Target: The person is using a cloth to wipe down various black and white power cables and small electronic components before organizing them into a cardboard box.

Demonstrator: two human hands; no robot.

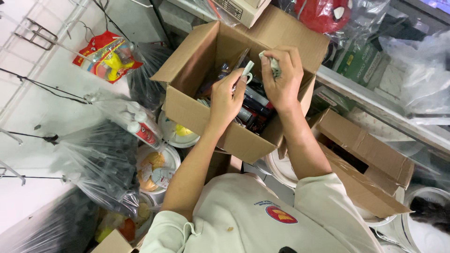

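Overhead, left hand pinching white strip, right hand gripping wad — cardboard box below; plastic bags alongside

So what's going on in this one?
A person in a pale sweatshirt stands over an open cardboard box packed with small dark packaged items. Both hands are above the box: the left hand pinches a small white piece, and the right hand grips a small crumpled greyish item. Plastic bags of goods and another open box sit around it.
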